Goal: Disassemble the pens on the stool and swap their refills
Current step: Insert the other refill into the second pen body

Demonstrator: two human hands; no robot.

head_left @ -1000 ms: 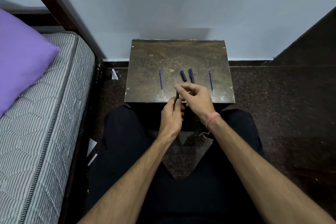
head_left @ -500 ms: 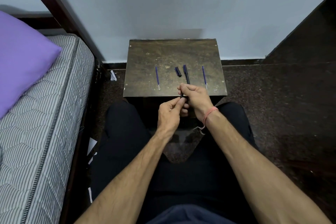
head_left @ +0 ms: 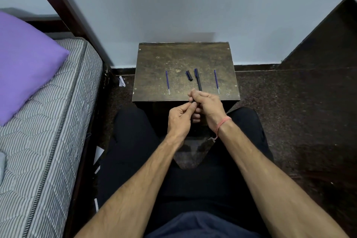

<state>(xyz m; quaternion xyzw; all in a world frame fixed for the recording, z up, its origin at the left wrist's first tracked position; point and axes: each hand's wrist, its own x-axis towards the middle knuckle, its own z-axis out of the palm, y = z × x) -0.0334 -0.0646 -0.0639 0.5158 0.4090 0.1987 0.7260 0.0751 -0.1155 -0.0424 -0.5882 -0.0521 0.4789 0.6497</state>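
Note:
On the brown stool [head_left: 154,63] lie two thin blue refills, one on the left [head_left: 167,82] and one on the right [head_left: 216,81]. Between them rest a short dark cap [head_left: 189,75] and a dark pen barrel [head_left: 198,79]. At the stool's near edge my right hand [head_left: 209,107] grips a small dark pen part [head_left: 191,100], mostly hidden by its fingers. My left hand [head_left: 179,119] pinches the same part's lower end with thumb and forefinger. The two hands touch.
A striped mattress [head_left: 48,141] with a purple pillow [head_left: 25,63] lies to the left behind a dark bed frame. The wall stands right behind the stool. Dark floor spreads to the right. My legs sit under the hands.
My right hand has curled round the pen part and my left hand has closed in on its end. Both hands sit slightly nearer me; the camera has tilted down.

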